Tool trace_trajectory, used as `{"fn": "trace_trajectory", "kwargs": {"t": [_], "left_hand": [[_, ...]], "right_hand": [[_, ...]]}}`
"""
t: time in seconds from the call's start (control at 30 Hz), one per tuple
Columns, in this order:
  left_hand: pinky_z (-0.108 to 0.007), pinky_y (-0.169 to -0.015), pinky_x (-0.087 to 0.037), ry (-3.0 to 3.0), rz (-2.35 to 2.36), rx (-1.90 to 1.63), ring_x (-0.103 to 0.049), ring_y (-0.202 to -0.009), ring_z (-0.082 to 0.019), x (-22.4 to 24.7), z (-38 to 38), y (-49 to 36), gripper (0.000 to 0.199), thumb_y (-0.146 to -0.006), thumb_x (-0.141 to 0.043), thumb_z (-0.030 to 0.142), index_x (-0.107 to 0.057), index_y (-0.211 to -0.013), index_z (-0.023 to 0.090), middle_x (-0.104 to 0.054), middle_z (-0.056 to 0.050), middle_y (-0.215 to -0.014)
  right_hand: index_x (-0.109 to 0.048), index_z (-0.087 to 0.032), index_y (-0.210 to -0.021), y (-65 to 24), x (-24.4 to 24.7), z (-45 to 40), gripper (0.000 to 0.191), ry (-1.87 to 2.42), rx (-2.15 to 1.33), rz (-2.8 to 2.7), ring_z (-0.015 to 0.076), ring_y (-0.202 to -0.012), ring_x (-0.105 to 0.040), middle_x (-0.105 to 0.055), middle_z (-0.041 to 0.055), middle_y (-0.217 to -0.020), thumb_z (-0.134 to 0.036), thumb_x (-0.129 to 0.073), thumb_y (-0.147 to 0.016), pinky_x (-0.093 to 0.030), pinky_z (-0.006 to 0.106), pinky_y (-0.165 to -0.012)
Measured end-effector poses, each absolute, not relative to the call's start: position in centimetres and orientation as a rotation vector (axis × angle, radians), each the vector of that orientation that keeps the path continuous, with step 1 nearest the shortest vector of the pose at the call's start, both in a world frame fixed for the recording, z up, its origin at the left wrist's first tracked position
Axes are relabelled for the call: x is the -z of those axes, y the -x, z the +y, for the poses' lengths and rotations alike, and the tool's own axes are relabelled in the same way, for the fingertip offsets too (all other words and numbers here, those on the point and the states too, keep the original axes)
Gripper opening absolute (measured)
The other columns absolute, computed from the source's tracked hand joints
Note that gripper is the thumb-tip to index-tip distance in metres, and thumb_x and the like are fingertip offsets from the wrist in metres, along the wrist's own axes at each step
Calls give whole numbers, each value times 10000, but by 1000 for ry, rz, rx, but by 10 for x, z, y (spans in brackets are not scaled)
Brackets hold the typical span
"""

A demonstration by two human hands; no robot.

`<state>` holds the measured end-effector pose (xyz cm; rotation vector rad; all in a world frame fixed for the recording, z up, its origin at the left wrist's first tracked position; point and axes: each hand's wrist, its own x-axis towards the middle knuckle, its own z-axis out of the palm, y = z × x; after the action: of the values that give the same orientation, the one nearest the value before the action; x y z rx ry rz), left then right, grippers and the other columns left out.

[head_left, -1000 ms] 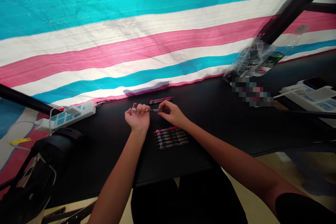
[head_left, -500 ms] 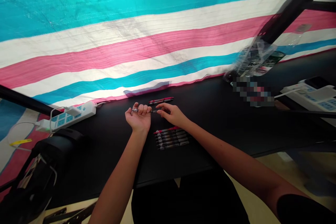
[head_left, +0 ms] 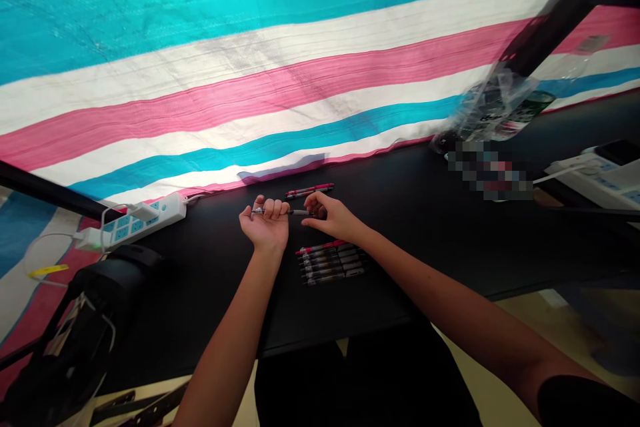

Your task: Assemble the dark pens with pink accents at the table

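Note:
My left hand (head_left: 267, 223) is turned palm up, its fingers curled round a slim pen (head_left: 299, 212) that lies crosswise in them. The pen's clear end shows by the thumb, and its grey-and-dark part sticks out to the right. At that right end is my right hand (head_left: 333, 217), with thumb and index finger bent round the pen's tip; their exact contact is partly hidden. Just below the hands, several pens (head_left: 330, 263) lie side by side in a row, with a red pen (head_left: 320, 248) at the top. Beyond the hands lie a few more pens (head_left: 310, 191), one of them red.
A white power strip (head_left: 150, 220) with plugs stands at the left on the black table (head_left: 210, 307). A dark rounded object (head_left: 123, 273) sits below it. At the back right are a clear plastic bag (head_left: 493, 107) and another white power strip (head_left: 585, 177). A striped sheet (head_left: 280, 80) hangs behind.
My right hand has shifted slightly right along the pen, its thumb and index finger wider apart. More of the pen's right part shows. The left hand keeps its grip.

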<state>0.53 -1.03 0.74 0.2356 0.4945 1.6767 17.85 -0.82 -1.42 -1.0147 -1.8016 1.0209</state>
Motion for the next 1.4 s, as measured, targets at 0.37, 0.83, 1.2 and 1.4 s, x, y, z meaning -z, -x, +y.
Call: {"fn": "trace_trajectory", "kwargs": {"t": [0.37, 0.83, 1.2, 1.4], "left_hand": [[-289, -543, -296, -186, 495, -1664, -229, -475, -126, -4, -13, -10, 370, -920, -337, 394, -564, -728, 173, -196, 53, -519], [-283, -538, -308, -264, 446, -1651, -239, -476, -125, -8, -16, -13, 281, -875, -402, 325, -608, -768, 167, -212, 50, -514], [-280, -536, -313, -262, 446, -1670, -244, -473, -122, -11, -16, -10, 241, -889, -407, 290, -585, -779, 171, -214, 55, -518], [-274, -537, -312, -257, 428, -1698, -228, -473, -118, -12, -12, -5, 211, -877, -404, 243, -566, -762, 172, -209, 54, -525]], "right_hand": [[-641, -187, -935, -184, 16, -6, 248, 1033, -1133, -1821, 138, -652, -535, -642, 3, -790, -419, -691, -862, -420, 277, -628], [-645, -174, -806, -188, 14, -3, 349, 1048, -1240, -1777, 134, -614, -508, -599, -6, -679, -519, -671, -856, -398, 268, -584], [-660, -168, -880, -185, 13, -5, 299, 1003, -1281, -1731, 129, -621, -504, -595, -7, -707, -458, -712, -828, -415, 270, -581], [-657, -187, -927, -181, 19, -7, 294, 998, -1275, -1669, 143, -665, -562, -649, 12, -798, -392, -779, -755, -474, 291, -632]]}}
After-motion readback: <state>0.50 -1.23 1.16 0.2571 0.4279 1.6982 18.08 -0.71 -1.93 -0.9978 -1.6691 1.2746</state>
